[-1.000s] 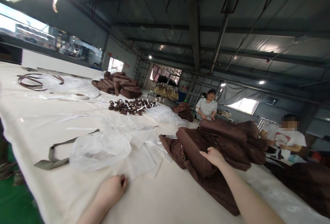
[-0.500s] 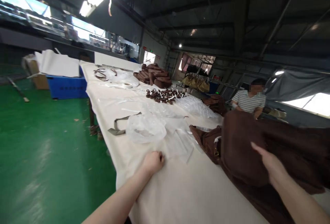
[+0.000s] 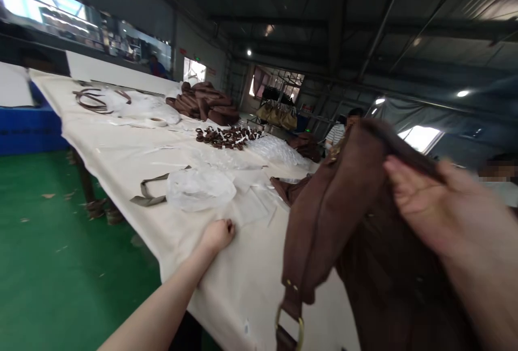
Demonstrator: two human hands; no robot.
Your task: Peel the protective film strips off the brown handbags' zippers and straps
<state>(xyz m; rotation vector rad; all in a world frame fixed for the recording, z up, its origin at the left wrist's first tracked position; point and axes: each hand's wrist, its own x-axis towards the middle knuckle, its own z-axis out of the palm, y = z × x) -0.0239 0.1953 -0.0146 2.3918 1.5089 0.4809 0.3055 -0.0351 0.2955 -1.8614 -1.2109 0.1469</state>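
In the head view, my left hand [image 3: 219, 234] rests on the cream-covered table [image 3: 259, 281] as a fist, just below a clear plastic bag [image 3: 200, 189]. At the right, my right hand [image 3: 429, 200] has its fingers around the upper edge of a brown bag [image 3: 335, 200] and lifts it off the table. A strap with a brass ring [image 3: 289, 321] hangs from the bag's near end. Another brown piece [image 3: 286, 189] lies partly hidden behind the lifted bag.
Farther along the table are a heap of small brown pieces [image 3: 229, 136], bubble wrap [image 3: 275, 150], a brown pile [image 3: 204, 103] and a grey strap [image 3: 150, 199]. A person in a striped top [image 3: 335, 134] stands beyond; another person [image 3: 499, 178] is at the right edge.
The brown bag has been raised and tilted, so its side and brass ring now show. My right hand has closed around its edge. The view has turned right; my left hand stays on the table.
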